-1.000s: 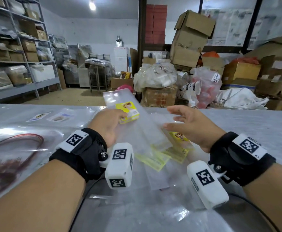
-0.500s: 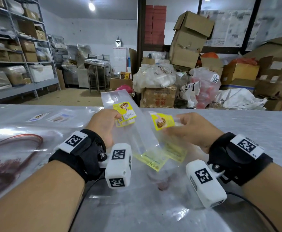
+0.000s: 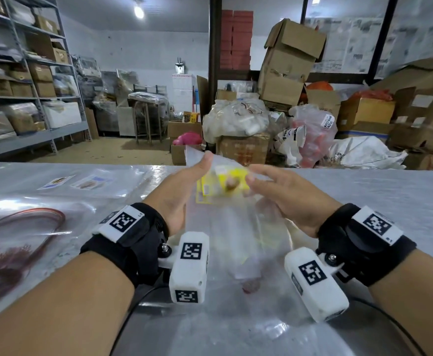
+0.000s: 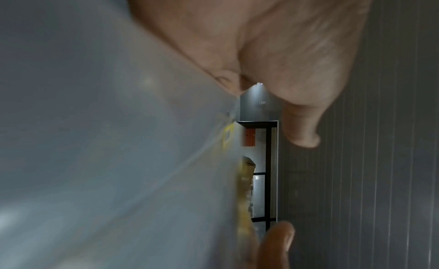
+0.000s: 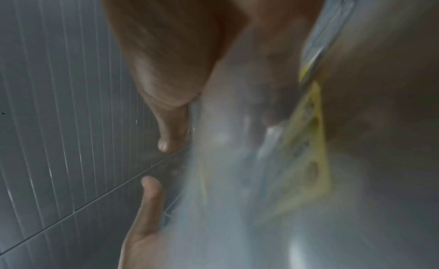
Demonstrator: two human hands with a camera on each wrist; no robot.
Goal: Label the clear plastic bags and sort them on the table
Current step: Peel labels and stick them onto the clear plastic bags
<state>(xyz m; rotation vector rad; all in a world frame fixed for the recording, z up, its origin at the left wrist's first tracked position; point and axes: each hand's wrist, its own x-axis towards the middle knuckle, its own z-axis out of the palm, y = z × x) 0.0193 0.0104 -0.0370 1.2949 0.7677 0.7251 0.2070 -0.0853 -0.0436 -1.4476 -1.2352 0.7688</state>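
Cardboard boxes and steel shelving crowd the upper half of the head view, and across the lower half runs the table [image 3: 390, 201] under clear film. At frame centre I have the clear plastic bag [image 3: 225, 227] raised between both palms, its yellow label [image 3: 223, 182] blurred near the top. My left hand [image 3: 182, 194] lies flat along its left edge and my right hand [image 3: 285, 199] along its right, fingers straight on both, pressing and not pinching; I judge this squares the bag up and seats the label. Other labelled bags [image 3: 92, 181] lie at centre left. Only the right wrist view shows the label [image 5: 306, 160] through the plastic; the left wrist view catches just its edge.
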